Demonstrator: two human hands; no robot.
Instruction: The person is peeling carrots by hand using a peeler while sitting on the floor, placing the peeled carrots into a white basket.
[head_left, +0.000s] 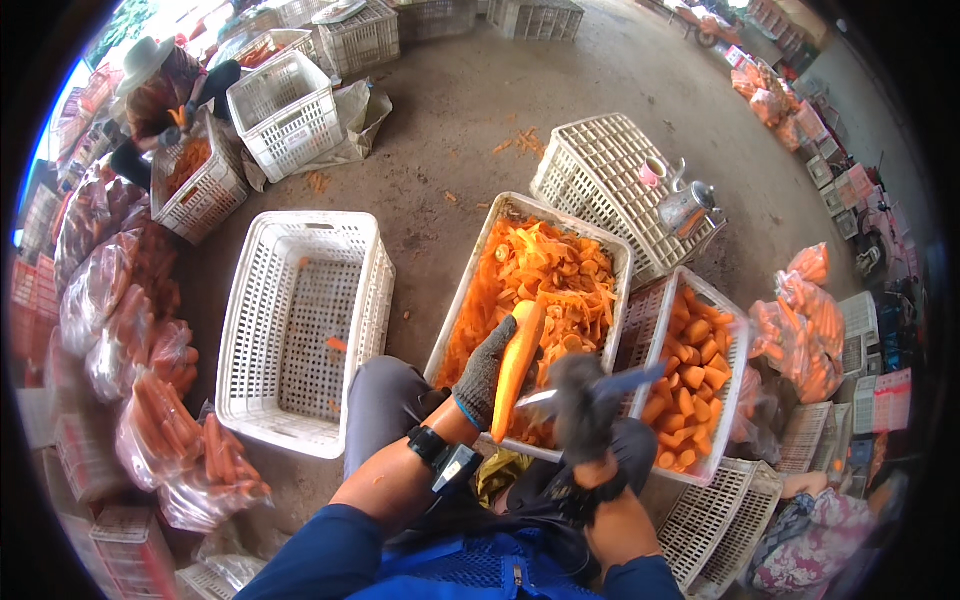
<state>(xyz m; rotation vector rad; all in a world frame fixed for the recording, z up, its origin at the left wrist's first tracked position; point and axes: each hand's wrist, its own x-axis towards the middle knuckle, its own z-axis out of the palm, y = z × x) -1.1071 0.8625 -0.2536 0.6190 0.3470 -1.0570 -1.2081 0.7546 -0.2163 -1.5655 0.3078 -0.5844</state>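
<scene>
My left hand (484, 371), in a grey knit glove, holds a long peeled carrot (519, 360) tilted over a white plastic crate (628, 251). Orange peelings and carrot slices (551, 262) fill that crate, which stands before my knees. In a dark glove, my right hand (579, 412) is blurred as it grips a blue-handled bladed tool (634, 377). Its pale metal end (537, 399) lies close to the carrot's lower side; whether they touch is unclear. To the right, another crate (739, 375) contains short, thick carrot pieces (690, 375).
A white crate (232, 337) with a few orange scraps stands left. An upturned crate (600, 154) carries a metal kettle (686, 206) and a pink cup (652, 171). Bagged carrots (112, 277) line the left side. A person (161, 94) works beside another crate (199, 202).
</scene>
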